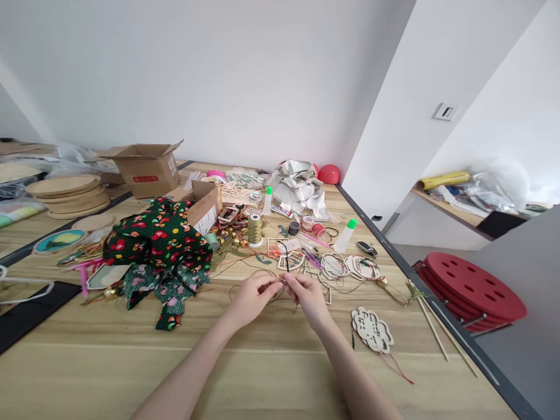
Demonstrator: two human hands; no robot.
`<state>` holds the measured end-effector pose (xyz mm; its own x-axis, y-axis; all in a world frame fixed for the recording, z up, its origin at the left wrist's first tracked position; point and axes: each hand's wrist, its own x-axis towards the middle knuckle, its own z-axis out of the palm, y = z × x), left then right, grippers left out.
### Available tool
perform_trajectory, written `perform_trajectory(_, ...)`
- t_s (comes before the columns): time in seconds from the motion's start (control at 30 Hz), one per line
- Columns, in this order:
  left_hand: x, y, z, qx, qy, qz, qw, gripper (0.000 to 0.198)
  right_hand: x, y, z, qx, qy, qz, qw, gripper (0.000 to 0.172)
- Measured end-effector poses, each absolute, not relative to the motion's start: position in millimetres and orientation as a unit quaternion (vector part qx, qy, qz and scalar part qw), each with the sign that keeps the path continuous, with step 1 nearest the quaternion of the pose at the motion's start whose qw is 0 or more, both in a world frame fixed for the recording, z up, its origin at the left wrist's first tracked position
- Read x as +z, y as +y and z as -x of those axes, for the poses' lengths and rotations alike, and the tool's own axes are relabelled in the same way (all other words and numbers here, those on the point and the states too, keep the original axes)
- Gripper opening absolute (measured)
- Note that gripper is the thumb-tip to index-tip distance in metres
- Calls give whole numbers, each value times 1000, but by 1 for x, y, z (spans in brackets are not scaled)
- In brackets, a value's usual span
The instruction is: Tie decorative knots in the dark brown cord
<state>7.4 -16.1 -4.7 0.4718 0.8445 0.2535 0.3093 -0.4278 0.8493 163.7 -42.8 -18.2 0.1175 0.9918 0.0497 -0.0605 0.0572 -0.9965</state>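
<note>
Hands (252, 298) | pinching dark cord (287, 260) | cord between them, extending beyond both

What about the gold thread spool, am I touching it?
No, the gold thread spool stands apart, beyond both your left hand and right hand.

From my distant place I see one open cardboard box (147, 176) near the white wall (219, 76), right of the stacked round wooden boards (67, 197). Red stools (475, 275) are piled; behind them lies a yellow roll (446, 179) beside clear plastic (505, 181).
</note>
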Motion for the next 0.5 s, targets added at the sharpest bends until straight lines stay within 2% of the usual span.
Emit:
perform_trajectory(0.23, -7, -15, -8, 325, 360, -753, 444, 25, -17, -44, -161, 458, -508, 514, 518, 48)
perform_trajectory(0.3, -8, -14, -9, 338, 371, -732, 461, 27, -19, -43, -162, 388, -522, 542, 532, 49)
perform_trajectory(0.43, -10, -12, -11, 372, 414, -654, 512, 28, -19, -43, -168, 132, -534, 604, 577, 40)
perform_trajectory(0.5, -9, -11, -11, 386, 436, -617, 529, 29, -16, -46, -170, 80, -549, 602, 574, 33)
